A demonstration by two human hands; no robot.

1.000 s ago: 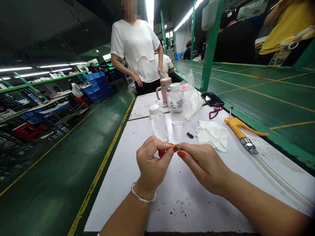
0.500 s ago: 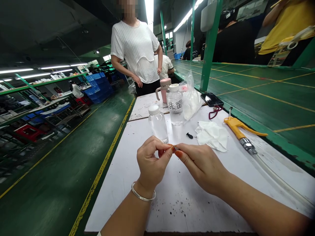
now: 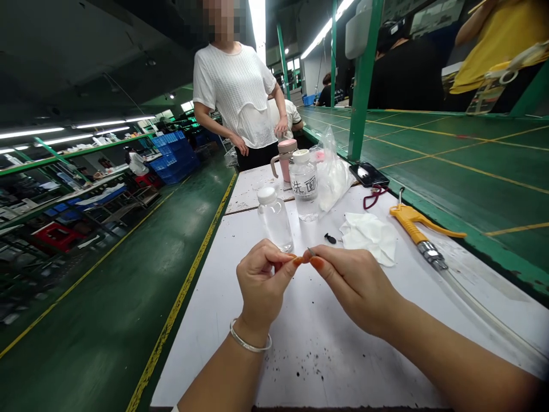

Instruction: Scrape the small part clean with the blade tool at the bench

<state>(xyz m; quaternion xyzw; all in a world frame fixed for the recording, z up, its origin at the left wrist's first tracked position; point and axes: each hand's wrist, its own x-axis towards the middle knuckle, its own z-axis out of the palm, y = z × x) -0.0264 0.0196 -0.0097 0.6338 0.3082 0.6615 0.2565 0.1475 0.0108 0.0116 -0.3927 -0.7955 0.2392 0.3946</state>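
Observation:
My left hand [image 3: 263, 281], with a silver bangle at the wrist, is closed in a pinch; whatever is between thumb and forefinger is hidden. Fingertip to fingertip with it, my right hand [image 3: 354, 286] pinches a small grey piece [image 3: 311, 252], mostly covered by the fingers and too small to name. Both hands are over the white tabletop [image 3: 206, 343]. Just behind the left fingers stands a clear bottle [image 3: 274, 220] with a white cap. A small black part [image 3: 330, 238] and a crumpled white cloth [image 3: 369, 237] lie beyond my right fingers.
A second bottle [image 3: 305, 189] with handwriting, a pink mug [image 3: 285, 163] and a plastic bag [image 3: 333, 180] stand farther back. On the right lie a phone [image 3: 369, 174] and a yellow air blow gun [image 3: 414, 226] with its hose. A person in white [image 3: 235, 97] stands past the table.
The fingertips, pressed together half a second ago, are slightly apart at the nails, and the grey piece shows above my right thumb. The standing person's hand at the hip has shifted a little.

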